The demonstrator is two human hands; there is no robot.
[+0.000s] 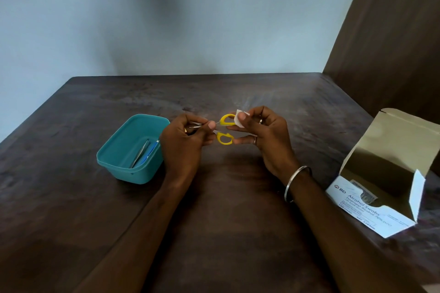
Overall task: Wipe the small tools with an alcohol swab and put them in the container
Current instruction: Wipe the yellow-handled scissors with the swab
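Small scissors with yellow handles [225, 138] are held above the table's middle, blades spread apart. My left hand [184, 144] grips them at the blades, whose tips poke out to the left of my fingers. My right hand [264, 137] pinches a white alcohol swab [238, 118] against the upper yellow handle loop. To the left stands a teal plastic container [112, 157]; inside it lie metal tweezers [140, 153] and a blue-handled tool [148, 153].
An opened white box of alcohol swabs [381, 211] lies at the right, its flap raised. The dark wooden table [214, 209] meets a pale wall behind and a dark wooden panel [392, 43] at the right.
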